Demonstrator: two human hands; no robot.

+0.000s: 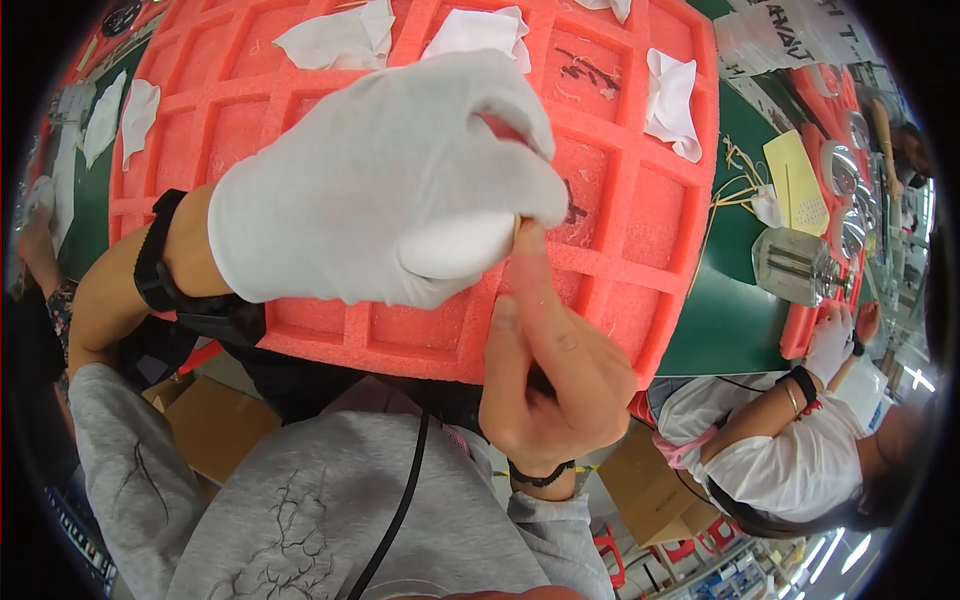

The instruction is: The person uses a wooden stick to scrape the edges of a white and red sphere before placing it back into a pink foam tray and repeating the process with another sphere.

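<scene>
My left hand (390,180), in a white glove, is curled above the red foam tray (360,335). A smooth white rounded piece (455,246) shows between its fingers; its kind is not clear. From the lower right my bare right hand (555,370) meets the gloved fingertips. Its index finger is stretched up to the edge of the white piece, and its thumb is bent below. A tiny yellowish bit (518,228) shows at that index fingertip, too small to name. The gloved hand hides part of the tray's square compartments.
White cloths (672,105) lie on the tray. On the green table (735,310) at right are thin sticks (735,180), a yellow card (796,180) and a clear glass jar (795,265). A co-worker's gloved hand (830,345) is beside a red foam holder with round glass pieces.
</scene>
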